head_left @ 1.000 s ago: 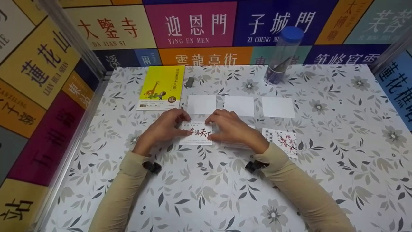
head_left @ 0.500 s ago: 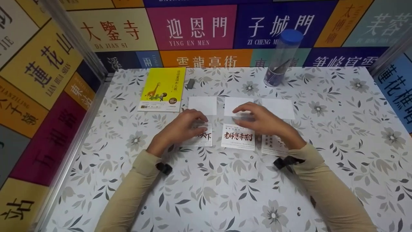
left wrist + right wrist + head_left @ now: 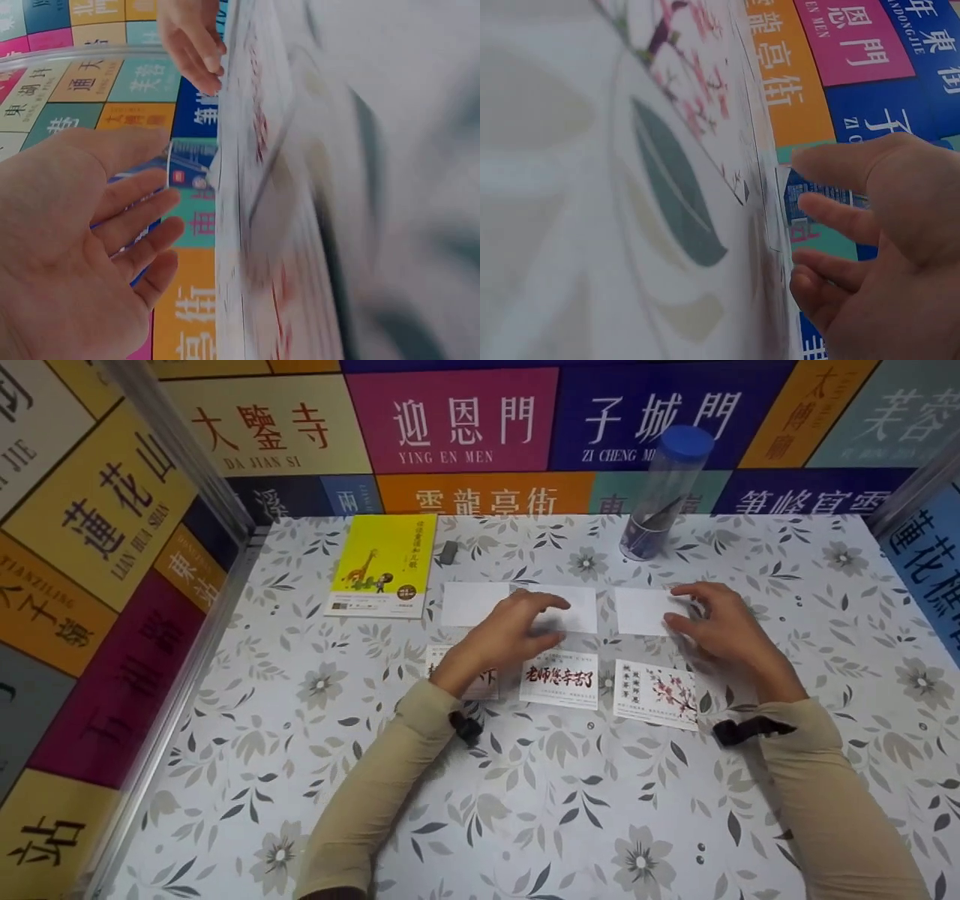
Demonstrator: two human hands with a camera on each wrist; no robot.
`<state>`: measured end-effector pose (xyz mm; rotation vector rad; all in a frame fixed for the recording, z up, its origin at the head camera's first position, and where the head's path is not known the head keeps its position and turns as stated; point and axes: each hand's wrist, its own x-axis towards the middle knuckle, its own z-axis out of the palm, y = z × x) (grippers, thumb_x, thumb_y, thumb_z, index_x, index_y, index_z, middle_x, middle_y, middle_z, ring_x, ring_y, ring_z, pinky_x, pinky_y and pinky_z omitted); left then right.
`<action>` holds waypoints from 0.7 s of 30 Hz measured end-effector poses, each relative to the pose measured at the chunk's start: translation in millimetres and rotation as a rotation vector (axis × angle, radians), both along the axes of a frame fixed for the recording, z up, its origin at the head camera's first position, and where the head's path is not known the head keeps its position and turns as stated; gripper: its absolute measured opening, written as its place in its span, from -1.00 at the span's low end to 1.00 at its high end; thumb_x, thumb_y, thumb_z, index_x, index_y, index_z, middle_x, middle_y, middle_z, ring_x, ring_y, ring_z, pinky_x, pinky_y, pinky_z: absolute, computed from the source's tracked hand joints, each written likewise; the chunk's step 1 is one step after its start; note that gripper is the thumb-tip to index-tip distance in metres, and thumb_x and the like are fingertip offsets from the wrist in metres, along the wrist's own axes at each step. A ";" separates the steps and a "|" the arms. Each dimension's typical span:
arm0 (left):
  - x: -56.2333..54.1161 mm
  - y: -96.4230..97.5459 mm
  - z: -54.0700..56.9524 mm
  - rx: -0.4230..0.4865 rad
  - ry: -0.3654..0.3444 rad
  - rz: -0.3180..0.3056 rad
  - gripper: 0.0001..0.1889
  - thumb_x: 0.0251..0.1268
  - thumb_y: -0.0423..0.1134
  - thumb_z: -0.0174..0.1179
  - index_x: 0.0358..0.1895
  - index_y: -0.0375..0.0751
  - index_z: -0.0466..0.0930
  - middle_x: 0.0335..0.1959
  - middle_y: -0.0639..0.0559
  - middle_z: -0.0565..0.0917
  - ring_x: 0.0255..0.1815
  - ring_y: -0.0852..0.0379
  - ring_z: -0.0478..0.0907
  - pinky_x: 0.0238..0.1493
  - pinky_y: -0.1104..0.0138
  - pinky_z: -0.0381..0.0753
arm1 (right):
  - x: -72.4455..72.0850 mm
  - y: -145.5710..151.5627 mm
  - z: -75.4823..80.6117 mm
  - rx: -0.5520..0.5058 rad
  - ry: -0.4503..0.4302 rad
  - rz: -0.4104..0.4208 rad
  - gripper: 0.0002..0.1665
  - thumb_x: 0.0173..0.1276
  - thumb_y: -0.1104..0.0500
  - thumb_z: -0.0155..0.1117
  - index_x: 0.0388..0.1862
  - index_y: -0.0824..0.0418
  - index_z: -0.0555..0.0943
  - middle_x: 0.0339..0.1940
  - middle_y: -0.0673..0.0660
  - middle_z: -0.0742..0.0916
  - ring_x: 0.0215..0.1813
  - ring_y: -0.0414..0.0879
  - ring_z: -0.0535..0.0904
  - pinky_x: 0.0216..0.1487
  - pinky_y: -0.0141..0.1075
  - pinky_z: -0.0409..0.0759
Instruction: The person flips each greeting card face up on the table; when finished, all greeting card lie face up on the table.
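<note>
My left hand (image 3: 517, 630) hovers over the front left printed card (image 3: 480, 684) and the middle blank white card (image 3: 581, 609), partly hiding both. In the left wrist view the left hand (image 3: 97, 232) has loosely bent fingers with nothing between them. At the right edge of the right blank card (image 3: 645, 611) is my right hand (image 3: 731, 630), thumb and fingers apart; contact with that card is unclear. Between them, the front row shows a card with red characters (image 3: 559, 679) and one with pink blossoms (image 3: 656, 694). A third blank card (image 3: 474, 604) lies back left.
A yellow book (image 3: 382, 566) lies at the back left, with a small grey eraser-like block (image 3: 448, 553) beside it. A clear tube with a blue lid (image 3: 667, 491) stands upright at the back. Behind the flower-patterned table (image 3: 525, 802) rise walls of coloured signs (image 3: 454, 420).
Both hands have moved right: the left from the front left card towards the middle, the right from the middle cards to the right blank card. The blossom card is now uncovered.
</note>
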<state>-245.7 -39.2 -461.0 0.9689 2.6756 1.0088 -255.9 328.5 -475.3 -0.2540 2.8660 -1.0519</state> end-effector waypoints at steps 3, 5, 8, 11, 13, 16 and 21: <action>-5.6 27.3 1.0 -0.013 0.000 0.015 -0.41 0.57 -0.04 0.33 0.54 -0.17 0.51 0.51 -0.04 0.60 0.49 -0.05 0.48 0.59 0.16 0.43 | -1.5 6.4 -0.2 0.008 -0.052 -0.047 -0.28 0.57 -0.01 0.41 0.57 0.27 0.48 0.49 0.52 0.50 0.46 0.44 0.40 0.48 0.36 0.35; -7.9 43.5 2.2 -0.014 -0.014 0.004 -0.36 0.57 -0.03 0.33 0.57 -0.20 0.46 0.54 -0.06 0.58 0.51 -0.05 0.47 0.60 0.19 0.41 | -1.0 6.9 0.9 -0.004 -0.080 -0.070 -0.25 0.57 -0.04 0.40 0.59 0.26 0.46 0.49 0.50 0.51 0.49 0.43 0.40 0.50 0.35 0.35; -10.4 66.3 4.1 0.000 -0.053 -0.029 -0.34 0.59 -0.02 0.31 0.60 -0.23 0.41 0.53 -0.10 0.58 0.49 -0.06 0.49 0.56 0.25 0.45 | 0.5 5.6 3.7 -0.022 -0.094 -0.103 -0.23 0.58 -0.09 0.39 0.59 0.25 0.45 0.50 0.44 0.55 0.52 0.39 0.44 0.53 0.31 0.37; -11.7 87.0 4.4 0.013 -0.097 -0.038 -0.32 0.61 -0.01 0.29 0.62 -0.21 0.38 0.51 -0.13 0.60 0.46 -0.05 0.54 0.51 0.29 0.49 | 2.2 4.0 5.8 -0.045 -0.103 -0.136 -0.22 0.59 -0.13 0.37 0.58 0.25 0.45 0.51 0.41 0.57 0.54 0.37 0.46 0.56 0.29 0.37; -10.8 98.5 3.5 -0.007 -0.116 -0.004 -0.30 0.60 0.02 0.29 0.64 -0.18 0.35 0.46 -0.11 0.63 0.46 -0.04 0.53 0.50 0.29 0.50 | 2.8 3.7 6.1 -0.055 -0.111 -0.151 -0.23 0.59 -0.13 0.37 0.58 0.25 0.45 0.52 0.41 0.57 0.54 0.37 0.47 0.57 0.28 0.38; -7.3 110.8 -0.2 -0.062 -0.099 0.073 -0.27 0.58 0.04 0.31 0.66 -0.14 0.33 0.40 -0.08 0.68 0.44 -0.05 0.53 0.48 0.25 0.53 | 4.0 4.2 6.0 -0.061 -0.119 -0.172 -0.24 0.60 -0.12 0.35 0.58 0.26 0.45 0.52 0.41 0.58 0.53 0.35 0.49 0.56 0.24 0.41; -1.2 116.2 -8.1 -0.106 -0.079 0.145 -0.23 0.56 0.05 0.30 0.68 -0.17 0.30 0.38 -0.08 0.71 0.39 -0.12 0.54 0.41 0.18 0.59 | 5.3 0.6 3.7 -0.059 -0.100 -0.196 -0.28 0.62 -0.10 0.32 0.54 0.29 0.49 0.45 0.41 0.63 0.45 0.32 0.55 0.47 0.19 0.48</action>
